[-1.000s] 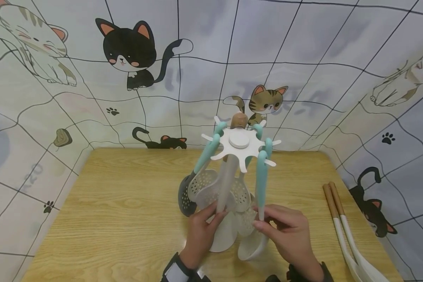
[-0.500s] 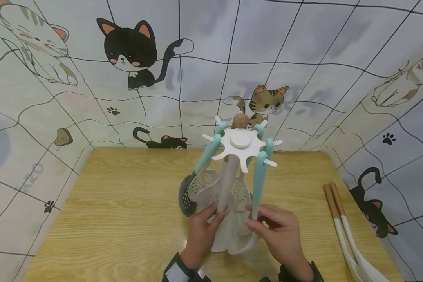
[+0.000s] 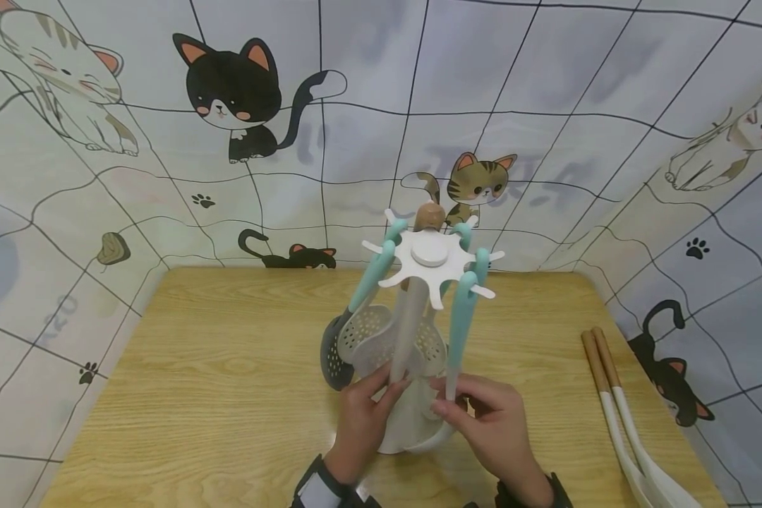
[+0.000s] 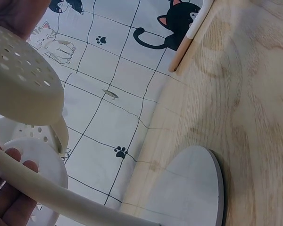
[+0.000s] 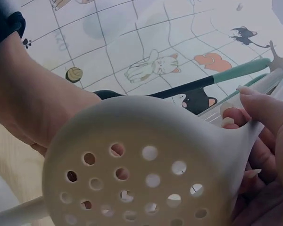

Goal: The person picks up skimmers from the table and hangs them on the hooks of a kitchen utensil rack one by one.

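Observation:
A white rotating utensil rack (image 3: 430, 250) stands upright, with several teal-handled utensils hanging from its hooks. My left hand (image 3: 365, 420) grips the rack's pale pole (image 3: 408, 328) low down. With thumb and fingers, my right hand (image 3: 492, 423) pinches the lower handle of a white skimmer (image 5: 137, 155), whose teal top is at a front-right hook. The skimmer's holed bowl fills much of the right wrist view. A dark grey slotted spoon (image 3: 335, 356) and a light grey one (image 3: 360, 326) hang at the left. The rack's round base (image 4: 191, 188) rests on the table.
Two long white utensils with wooden handles (image 3: 616, 402) lie side by side at the table's right. The wood-grain table (image 3: 216, 374) meets a cat-patterned wall covering (image 3: 368, 134) at the back and sides.
My right hand has moved left toward the pole, swinging the skimmer's lower end with it; its top stays at the hook. My left hand holds the pole in the same place.

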### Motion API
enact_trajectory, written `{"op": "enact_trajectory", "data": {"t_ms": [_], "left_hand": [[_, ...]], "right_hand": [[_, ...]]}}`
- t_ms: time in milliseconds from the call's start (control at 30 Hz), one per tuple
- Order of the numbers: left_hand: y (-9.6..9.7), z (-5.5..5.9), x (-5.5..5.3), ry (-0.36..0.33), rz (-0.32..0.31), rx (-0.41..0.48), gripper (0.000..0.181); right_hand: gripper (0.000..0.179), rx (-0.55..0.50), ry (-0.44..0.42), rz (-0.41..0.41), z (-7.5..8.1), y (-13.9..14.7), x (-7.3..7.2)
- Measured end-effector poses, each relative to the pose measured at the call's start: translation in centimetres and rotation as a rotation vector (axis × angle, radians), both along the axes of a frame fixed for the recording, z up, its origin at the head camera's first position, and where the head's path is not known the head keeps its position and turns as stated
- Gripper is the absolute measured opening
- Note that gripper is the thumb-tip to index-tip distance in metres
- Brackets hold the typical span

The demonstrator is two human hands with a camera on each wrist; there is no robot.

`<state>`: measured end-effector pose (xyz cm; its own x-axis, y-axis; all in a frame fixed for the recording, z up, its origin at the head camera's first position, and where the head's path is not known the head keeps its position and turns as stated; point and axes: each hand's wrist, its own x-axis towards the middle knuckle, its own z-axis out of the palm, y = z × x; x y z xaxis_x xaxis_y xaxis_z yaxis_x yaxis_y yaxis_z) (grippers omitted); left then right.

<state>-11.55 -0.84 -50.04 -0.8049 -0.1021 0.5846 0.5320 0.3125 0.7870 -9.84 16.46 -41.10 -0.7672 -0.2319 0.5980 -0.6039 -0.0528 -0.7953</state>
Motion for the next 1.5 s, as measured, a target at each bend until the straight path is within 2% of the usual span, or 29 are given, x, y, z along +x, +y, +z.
{"op": "enact_trajectory", "data": {"t_ms": [233, 467, 633, 800, 1067, 1300, 1500], "left_hand": [[0.0, -0.1, 0.0, 0.002, 0.002, -0.004, 0.025], [0.0, 0.0, -0.1, 0.023, -0.013, 0.003, 0.025], [0.0, 0.2, 0.0, -0.001, -0.030, 0.013, 0.026], [-0.1, 0.2, 0.0, -0.017, -0.041, 0.025, 0.026], [-0.1, 0.1, -0.1, -0.001, -0.034, 0.019, 0.025], [0.1, -0.2, -0.2, 0.014, -0.051, 0.019, 0.027], [-0.1, -0.3, -0.1, 0.001, -0.051, 0.012, 0.027]], "right_hand": [[0.041, 0.004, 0.019, 0.064, -0.9, 1.0, -0.2], [0.047, -0.073, 0.029, 0.107, -1.6, 2.6, 0.1], [0.046, -0.073, 0.021, 0.105, -1.9, 3.7, 0.3], [0.039, -0.042, -0.026, 0.075, -2.1, 4.8, 0.6], [0.033, 0.024, -0.125, -0.036, -2.1, 6.6, 1.1], [0.018, 0.232, -0.279, -0.203, -2.3, 8.7, 1.3], [0.015, 0.267, -0.390, -0.323, -2.9, 9.7, 1.0]]}}
